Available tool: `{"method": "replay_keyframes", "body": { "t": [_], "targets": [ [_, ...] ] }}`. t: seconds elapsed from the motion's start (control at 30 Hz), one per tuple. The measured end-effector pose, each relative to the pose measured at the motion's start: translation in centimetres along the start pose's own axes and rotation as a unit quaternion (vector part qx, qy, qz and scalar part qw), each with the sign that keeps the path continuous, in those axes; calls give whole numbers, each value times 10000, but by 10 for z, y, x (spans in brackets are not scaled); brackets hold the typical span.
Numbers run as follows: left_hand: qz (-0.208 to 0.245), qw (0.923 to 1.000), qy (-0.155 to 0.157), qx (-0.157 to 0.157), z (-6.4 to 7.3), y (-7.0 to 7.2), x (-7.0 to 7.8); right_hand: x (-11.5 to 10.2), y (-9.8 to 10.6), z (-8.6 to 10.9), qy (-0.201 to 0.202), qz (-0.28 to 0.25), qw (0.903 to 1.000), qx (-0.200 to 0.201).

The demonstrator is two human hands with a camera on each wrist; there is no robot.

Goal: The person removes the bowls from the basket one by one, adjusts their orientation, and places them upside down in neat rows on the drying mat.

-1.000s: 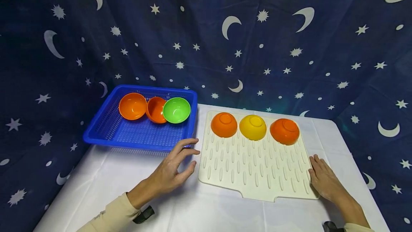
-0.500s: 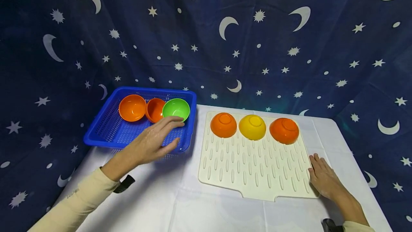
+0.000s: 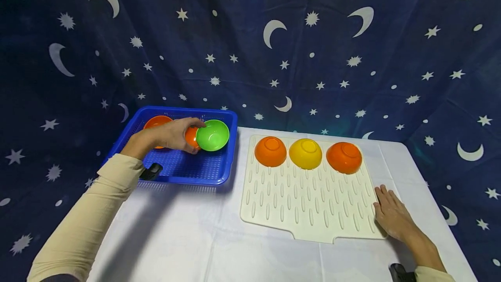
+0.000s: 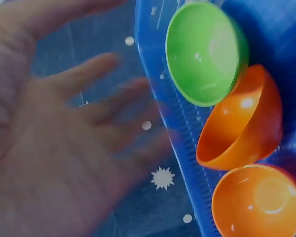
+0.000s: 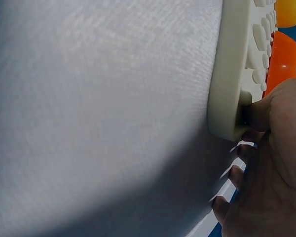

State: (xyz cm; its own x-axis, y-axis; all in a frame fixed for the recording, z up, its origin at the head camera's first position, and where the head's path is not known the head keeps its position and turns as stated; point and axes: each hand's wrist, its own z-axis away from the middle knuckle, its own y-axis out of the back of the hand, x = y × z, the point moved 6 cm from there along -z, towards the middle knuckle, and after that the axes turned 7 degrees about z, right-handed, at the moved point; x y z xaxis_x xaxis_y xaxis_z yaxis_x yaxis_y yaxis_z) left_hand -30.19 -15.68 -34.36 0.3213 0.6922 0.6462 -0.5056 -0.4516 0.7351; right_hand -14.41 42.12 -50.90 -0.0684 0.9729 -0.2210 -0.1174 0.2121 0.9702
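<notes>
Over the blue basket, my left hand (image 3: 176,134) reaches in with spread fingers and nothing in its grasp, its fingertips by the left rim of the green bowl (image 3: 213,136) in the head view. Between hand and green bowl shows a tilted orange bowl (image 4: 239,123); a second orange bowl (image 4: 259,202) is partly covered by the hand in the head view. In the left wrist view the fingers are blurred. My right hand (image 3: 394,214) rests at the right edge of the cream drainboard (image 3: 309,208), fingers straight, its thumb on the board's edge in the right wrist view.
Upside down along the drainboard's back edge stand an orange bowl (image 3: 271,151), a yellow bowl (image 3: 305,154) and a darker orange bowl (image 3: 344,158). The blue basket (image 3: 188,181) sits at the left on the white-covered table (image 3: 203,238). A starry dark curtain (image 3: 235,34) rises behind.
My left hand has moved from beside the drainboard, left and away from me, to over the bowls in the basket. My right hand has stayed at the drainboard's edge.
</notes>
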Motion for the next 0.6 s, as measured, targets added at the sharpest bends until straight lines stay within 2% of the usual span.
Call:
{"method": "replay_keyframes", "body": {
  "t": [0.07, 0.13, 0.33, 0.6],
  "targets": [
    [76, 9984, 347, -449, -4, -2, -8, 0, 1, 0, 24, -34, 10000, 31],
    [-55, 9956, 623, -693, -8, -2, -14, -2, 2, 0, 44, -60, 9999, 79],
    [-759, 9926, 777, -546, -32, -5, -28, -2, 3, 0, 27, -47, 10000, 76],
    [-789, 9932, 724, -451, -52, -19, -42, -1, 2, 0, -102, -99, 9999, 26]
  ]
}}
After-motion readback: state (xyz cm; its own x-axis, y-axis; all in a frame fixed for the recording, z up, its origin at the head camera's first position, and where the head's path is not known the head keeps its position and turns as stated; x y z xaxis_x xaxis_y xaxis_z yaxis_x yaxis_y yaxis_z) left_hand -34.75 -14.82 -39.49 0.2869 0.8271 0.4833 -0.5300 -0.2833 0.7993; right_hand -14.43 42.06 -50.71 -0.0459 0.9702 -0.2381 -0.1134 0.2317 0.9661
